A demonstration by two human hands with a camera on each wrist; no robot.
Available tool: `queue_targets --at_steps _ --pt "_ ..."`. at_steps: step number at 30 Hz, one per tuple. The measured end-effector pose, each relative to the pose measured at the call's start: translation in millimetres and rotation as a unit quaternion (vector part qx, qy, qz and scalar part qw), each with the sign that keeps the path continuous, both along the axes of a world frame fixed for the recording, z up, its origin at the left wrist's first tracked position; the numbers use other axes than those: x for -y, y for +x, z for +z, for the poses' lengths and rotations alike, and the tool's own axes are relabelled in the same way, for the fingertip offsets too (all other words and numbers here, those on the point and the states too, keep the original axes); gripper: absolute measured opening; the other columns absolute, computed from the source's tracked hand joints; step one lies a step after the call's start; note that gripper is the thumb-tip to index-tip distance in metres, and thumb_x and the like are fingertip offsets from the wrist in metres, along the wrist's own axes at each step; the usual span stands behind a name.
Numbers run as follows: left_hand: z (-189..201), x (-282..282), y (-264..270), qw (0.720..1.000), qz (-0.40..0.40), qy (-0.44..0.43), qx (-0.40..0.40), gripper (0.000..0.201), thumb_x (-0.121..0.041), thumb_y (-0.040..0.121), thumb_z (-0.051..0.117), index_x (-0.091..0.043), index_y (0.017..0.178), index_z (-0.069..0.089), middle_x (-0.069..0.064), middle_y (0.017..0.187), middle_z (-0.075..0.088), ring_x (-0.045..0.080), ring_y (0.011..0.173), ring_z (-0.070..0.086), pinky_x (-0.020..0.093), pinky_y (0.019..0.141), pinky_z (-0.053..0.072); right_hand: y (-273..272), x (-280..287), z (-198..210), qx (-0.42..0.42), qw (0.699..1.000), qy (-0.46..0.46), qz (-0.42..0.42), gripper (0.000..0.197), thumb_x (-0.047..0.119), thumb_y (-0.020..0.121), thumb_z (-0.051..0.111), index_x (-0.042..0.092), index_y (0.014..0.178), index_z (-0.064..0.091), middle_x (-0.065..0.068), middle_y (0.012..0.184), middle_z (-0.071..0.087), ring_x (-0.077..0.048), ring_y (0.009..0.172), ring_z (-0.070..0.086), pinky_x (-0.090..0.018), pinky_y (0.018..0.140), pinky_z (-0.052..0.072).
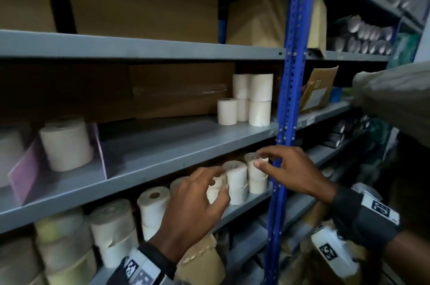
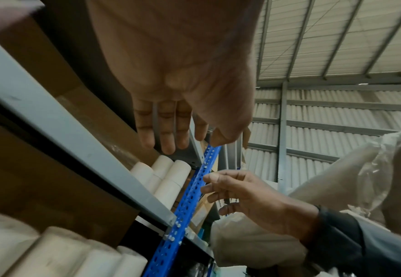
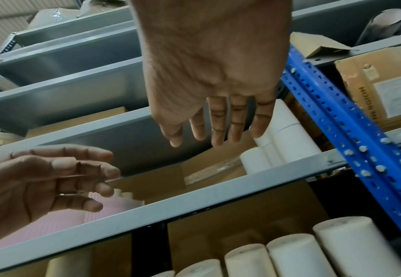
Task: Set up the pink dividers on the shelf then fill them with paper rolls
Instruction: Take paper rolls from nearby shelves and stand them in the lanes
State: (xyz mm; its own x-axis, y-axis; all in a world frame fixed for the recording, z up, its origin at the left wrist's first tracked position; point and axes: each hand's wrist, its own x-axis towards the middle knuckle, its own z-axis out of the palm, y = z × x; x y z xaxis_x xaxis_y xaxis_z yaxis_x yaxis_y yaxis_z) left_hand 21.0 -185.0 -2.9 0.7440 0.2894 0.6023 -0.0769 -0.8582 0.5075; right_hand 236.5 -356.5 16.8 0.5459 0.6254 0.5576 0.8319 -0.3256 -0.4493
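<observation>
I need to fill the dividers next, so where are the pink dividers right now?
In the head view the pink dividers stand at the far left of the middle shelf, around a paper roll, left of and above both hands.

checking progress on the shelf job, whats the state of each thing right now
pink dividers: upright on middle shelf, one roll between them
small rolls: stacked upright on lower shelf
left hand: open, reaching at the rolls
right hand: open, fingers spread by top roll
</observation>
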Motion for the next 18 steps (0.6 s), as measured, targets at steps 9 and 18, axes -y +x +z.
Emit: queue_targets --at_steps 9,18 --pt "79.9 -48.6 149.5 0.995 0.018 0.054 -0.084 0.034 -0.042 0.097 0.064 -0.023 0.125 0.071 -0.006 0.117 0.073 0.012 0.103 0.068 0.036 0.092 0.057 113.1 -41.1 32.7 -0.075 0.997 0.022 -0.002 0.047 0.056 0.08 0.073 0.029 0.119 0.07 0.015 0.107 0.07 0.004 0.094 0.064 -0.017 0.079 0.051" --pt "105.8 -130.3 250.1 0.977 0.022 -0.087 -0.195 0.023 -0.027 0.099 0.068 -0.013 0.117 0.07 0.0 0.08 0.071 0.016 0.071 0.063 0.032 0.07 0.053 178.1 -116.3 66.1 -0.067 0.998 0.001 0.012 0.055 0.056 0.082 0.069 0.027 0.128 0.063 0.003 0.122 0.066 -0.009 0.103 0.06 -0.026 0.089 0.048"
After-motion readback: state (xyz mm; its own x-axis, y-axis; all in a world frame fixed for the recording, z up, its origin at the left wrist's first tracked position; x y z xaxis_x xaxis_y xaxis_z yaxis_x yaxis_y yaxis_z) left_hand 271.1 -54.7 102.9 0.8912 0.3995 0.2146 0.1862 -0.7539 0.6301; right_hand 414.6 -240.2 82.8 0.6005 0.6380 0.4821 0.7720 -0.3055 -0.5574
